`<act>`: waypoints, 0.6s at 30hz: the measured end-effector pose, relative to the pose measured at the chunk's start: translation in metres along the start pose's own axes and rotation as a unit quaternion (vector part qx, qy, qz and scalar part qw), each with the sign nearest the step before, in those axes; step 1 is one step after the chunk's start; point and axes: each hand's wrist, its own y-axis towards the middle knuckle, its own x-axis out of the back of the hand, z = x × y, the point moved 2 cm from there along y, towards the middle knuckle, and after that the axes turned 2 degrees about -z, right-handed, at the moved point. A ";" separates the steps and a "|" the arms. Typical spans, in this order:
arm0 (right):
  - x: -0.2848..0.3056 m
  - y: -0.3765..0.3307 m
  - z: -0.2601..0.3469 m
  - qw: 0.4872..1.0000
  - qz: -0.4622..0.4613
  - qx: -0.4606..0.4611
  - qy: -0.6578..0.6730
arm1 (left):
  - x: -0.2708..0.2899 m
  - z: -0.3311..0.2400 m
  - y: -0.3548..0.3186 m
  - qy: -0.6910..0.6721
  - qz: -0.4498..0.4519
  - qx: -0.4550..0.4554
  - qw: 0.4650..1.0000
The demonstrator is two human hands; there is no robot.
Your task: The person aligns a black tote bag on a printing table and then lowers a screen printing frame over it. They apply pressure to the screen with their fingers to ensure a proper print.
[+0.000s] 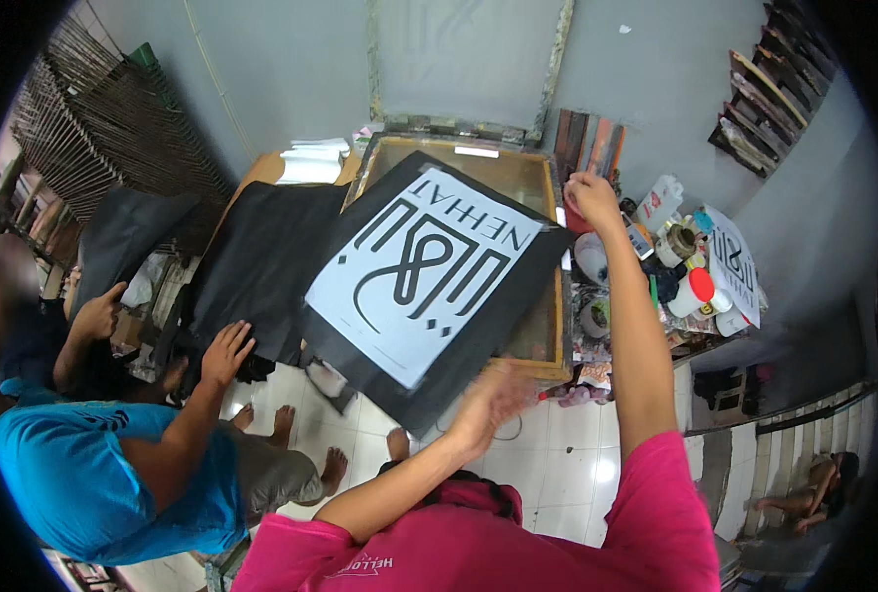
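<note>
A white sheet with bold black lettering (429,276) lies on a larger black fabric piece (409,407), set askew over a wood-rimmed screen frame (562,335). My left hand (493,403) is at the black piece's near right edge, its fingers smeared by motion; whether it touches the fabric I cannot tell. Curled closed, my right hand (593,200) is up beside the frame's far right corner, above a red container (579,222). What its fingers hold, if anything, is too small to make out.
At left, a co-worker in a blue shirt (113,474) rests a hand (226,352) by more black fabric (252,261). Jars and bottles (694,293) crowd the right side. Squeegees (589,146) lean behind. An upright frame (469,59) stands against the wall.
</note>
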 end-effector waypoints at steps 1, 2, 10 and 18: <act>0.002 -0.017 0.011 0.995 0.037 -0.019 0.094 | -0.007 -0.002 -0.007 0.039 0.069 0.054 0.995; 0.001 -0.055 0.027 0.977 0.080 -0.037 0.192 | -0.008 -0.005 -0.018 0.077 0.130 0.105 0.983; -0.010 -0.375 0.006 0.836 0.176 -0.463 0.238 | 0.234 -0.180 -0.080 0.518 -0.444 -0.356 0.639; -0.094 -0.416 0.060 0.755 0.097 -0.437 0.478 | 0.338 -0.274 -0.025 0.350 -0.363 -0.186 0.843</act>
